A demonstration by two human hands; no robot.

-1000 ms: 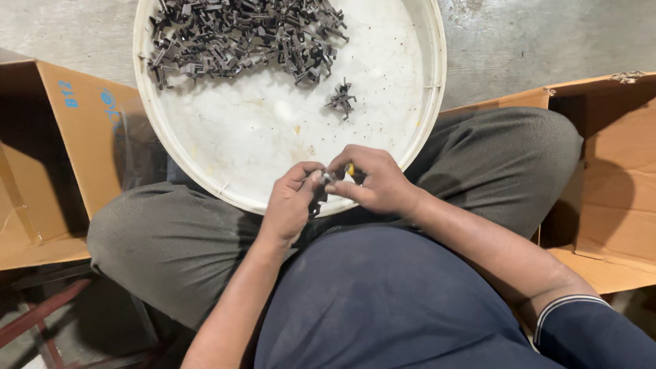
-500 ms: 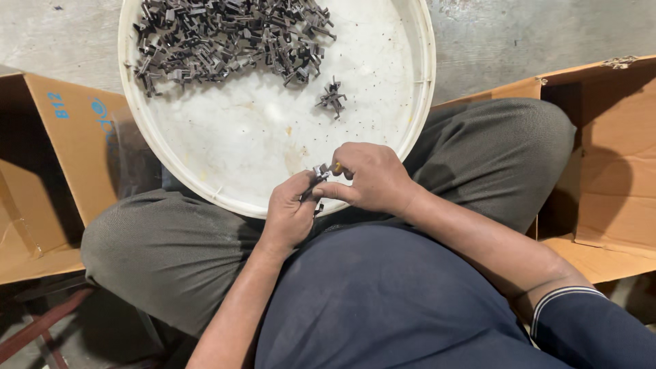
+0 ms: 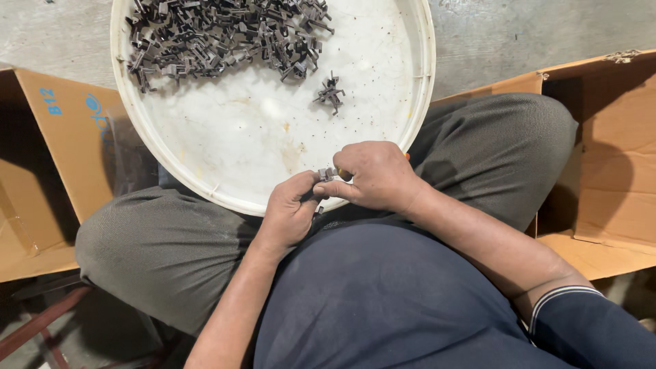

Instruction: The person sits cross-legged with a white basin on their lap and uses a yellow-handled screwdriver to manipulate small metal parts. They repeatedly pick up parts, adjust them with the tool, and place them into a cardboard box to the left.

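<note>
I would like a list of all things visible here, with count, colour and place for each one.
round tray: one, white, resting on the lap
heap of small parts: many, dark grey, far side of the tray
small cluster of parts: one, dark grey, apart from the heap
small part: one, dark grey, held between both hands at the tray's near rim
cardboard boxes: two, brown, one at the left, one at the right
floor: grey concrete
left hand: pinching the small part
right hand: gripping the small part; a bit of orange shows behind it

small grey part (image 3: 326, 173) mostly hidden between left hand (image 3: 290, 212) and right hand (image 3: 372, 176), shape unreadable, white tray (image 3: 273, 150) top cut by frame edge, parts pile (image 3: 219, 34) clipped, cardboard boxes (image 3: 608, 157) cropped
</note>
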